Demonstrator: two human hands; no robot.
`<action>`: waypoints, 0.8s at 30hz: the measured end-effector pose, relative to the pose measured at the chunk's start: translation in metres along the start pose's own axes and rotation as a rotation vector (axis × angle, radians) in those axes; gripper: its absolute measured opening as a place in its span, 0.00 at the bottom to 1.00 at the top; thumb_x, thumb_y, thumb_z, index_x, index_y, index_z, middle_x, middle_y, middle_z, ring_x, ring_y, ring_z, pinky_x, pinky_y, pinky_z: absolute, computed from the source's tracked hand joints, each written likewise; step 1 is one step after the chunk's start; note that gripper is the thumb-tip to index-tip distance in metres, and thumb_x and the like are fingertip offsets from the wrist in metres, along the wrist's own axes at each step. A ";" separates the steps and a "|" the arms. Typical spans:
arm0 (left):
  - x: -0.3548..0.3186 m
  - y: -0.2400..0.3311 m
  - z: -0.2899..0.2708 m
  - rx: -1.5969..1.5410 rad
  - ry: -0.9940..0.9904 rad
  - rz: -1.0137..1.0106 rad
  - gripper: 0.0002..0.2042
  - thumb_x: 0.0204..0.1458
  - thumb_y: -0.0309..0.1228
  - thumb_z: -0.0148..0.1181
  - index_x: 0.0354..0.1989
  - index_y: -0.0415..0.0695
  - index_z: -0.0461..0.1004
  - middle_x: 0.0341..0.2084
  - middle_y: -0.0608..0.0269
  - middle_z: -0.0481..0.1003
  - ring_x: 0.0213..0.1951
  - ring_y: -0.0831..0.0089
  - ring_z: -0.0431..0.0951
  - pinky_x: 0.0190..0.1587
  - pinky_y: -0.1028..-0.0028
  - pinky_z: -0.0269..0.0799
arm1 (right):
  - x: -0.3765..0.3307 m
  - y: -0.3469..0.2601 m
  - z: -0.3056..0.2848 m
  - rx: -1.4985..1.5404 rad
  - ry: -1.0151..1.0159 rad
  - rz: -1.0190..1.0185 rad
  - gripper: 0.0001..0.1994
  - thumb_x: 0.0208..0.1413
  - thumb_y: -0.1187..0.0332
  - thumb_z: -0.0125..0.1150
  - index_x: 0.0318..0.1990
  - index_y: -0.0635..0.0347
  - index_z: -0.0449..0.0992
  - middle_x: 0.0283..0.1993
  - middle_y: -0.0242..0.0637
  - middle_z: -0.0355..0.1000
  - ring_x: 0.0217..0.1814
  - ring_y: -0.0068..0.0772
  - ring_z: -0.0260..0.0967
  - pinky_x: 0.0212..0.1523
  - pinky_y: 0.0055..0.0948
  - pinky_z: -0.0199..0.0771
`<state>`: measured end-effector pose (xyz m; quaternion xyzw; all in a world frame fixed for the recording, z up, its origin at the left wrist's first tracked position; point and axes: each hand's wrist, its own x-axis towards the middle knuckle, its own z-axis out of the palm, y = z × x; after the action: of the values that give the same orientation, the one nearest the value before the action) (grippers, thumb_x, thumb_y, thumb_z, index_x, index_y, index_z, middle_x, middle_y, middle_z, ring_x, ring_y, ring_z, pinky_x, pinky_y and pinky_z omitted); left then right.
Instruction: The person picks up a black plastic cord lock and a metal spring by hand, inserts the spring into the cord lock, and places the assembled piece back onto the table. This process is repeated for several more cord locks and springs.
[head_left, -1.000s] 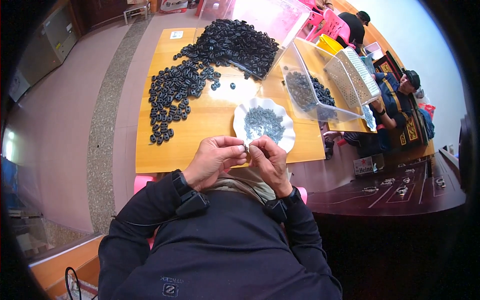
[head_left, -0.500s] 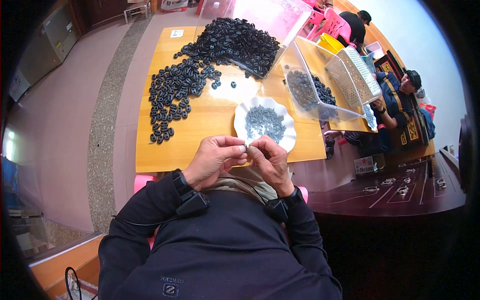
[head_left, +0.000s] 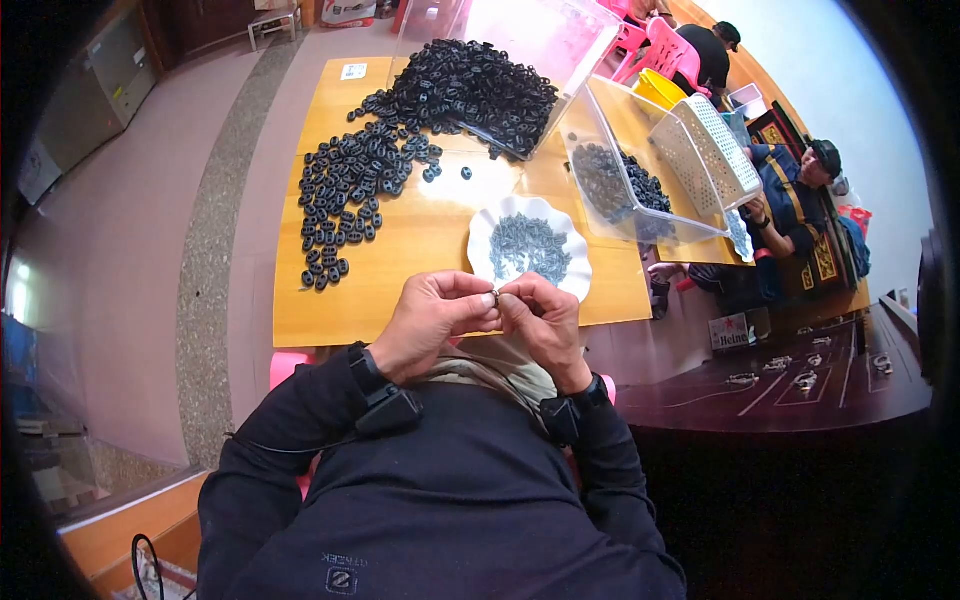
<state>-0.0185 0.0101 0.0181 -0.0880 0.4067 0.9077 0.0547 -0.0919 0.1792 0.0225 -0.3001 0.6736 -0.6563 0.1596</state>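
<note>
My left hand (head_left: 435, 318) and my right hand (head_left: 548, 325) meet over the near edge of the table, fingertips pinched together. Between them is a tiny dark piece (head_left: 496, 296), too small and too covered by fingers to name. Just beyond my right hand lies a white scalloped plate (head_left: 482, 232) heaped with small grey metal-looking parts (head_left: 530, 246). Farther left, loose black oval pieces with two holes (head_left: 338, 205) spread over the tabletop. A bigger heap of the same black pieces (head_left: 475, 90) spills from a tipped clear plastic bin (head_left: 575, 40).
A second clear bin (head_left: 690, 228) with black pieces stands on the right, beside a white perforated basket (head_left: 715, 150). Another person (head_left: 800, 200) sits past it at the right. A dark table (head_left: 780, 390) with small metal items is at the lower right.
Both hands stay pinched together at nearly the same place, with only a slight shift of the fingers. The piles and the plate look unchanged.
</note>
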 end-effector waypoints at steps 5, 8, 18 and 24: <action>0.002 -0.002 -0.002 -0.038 0.011 -0.001 0.08 0.55 0.22 0.59 0.42 0.35 0.73 0.35 0.58 0.77 0.35 0.74 0.79 0.42 0.74 0.80 | 0.001 0.006 -0.004 0.051 -0.004 0.003 0.05 0.59 0.76 0.58 0.39 0.70 0.75 0.33 0.32 0.70 0.28 0.18 0.70 0.28 0.17 0.74; 0.001 -0.001 -0.001 -0.031 0.042 -0.005 0.08 0.55 0.22 0.58 0.42 0.35 0.73 0.35 0.59 0.77 0.35 0.74 0.79 0.42 0.74 0.80 | 0.000 0.008 -0.008 0.076 0.003 0.013 0.06 0.59 0.75 0.58 0.40 0.70 0.75 0.34 0.33 0.70 0.28 0.18 0.70 0.29 0.17 0.76; 0.004 -0.003 -0.005 -0.044 0.040 -0.018 0.07 0.55 0.22 0.58 0.41 0.36 0.73 0.35 0.59 0.77 0.35 0.73 0.80 0.41 0.74 0.80 | 0.001 0.006 -0.003 -0.025 0.005 -0.020 0.05 0.57 0.76 0.60 0.39 0.68 0.75 0.35 0.33 0.70 0.29 0.18 0.71 0.28 0.16 0.72; 0.002 -0.001 -0.003 -0.055 0.032 -0.025 0.06 0.55 0.22 0.59 0.40 0.36 0.73 0.34 0.59 0.77 0.34 0.73 0.80 0.40 0.75 0.81 | 0.001 0.004 -0.004 -0.029 -0.007 0.019 0.04 0.57 0.76 0.60 0.37 0.67 0.75 0.30 0.31 0.71 0.29 0.17 0.70 0.27 0.16 0.71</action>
<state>-0.0198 0.0087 0.0153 -0.1092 0.3811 0.9163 0.0572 -0.0960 0.1818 0.0193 -0.2983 0.6854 -0.6437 0.1640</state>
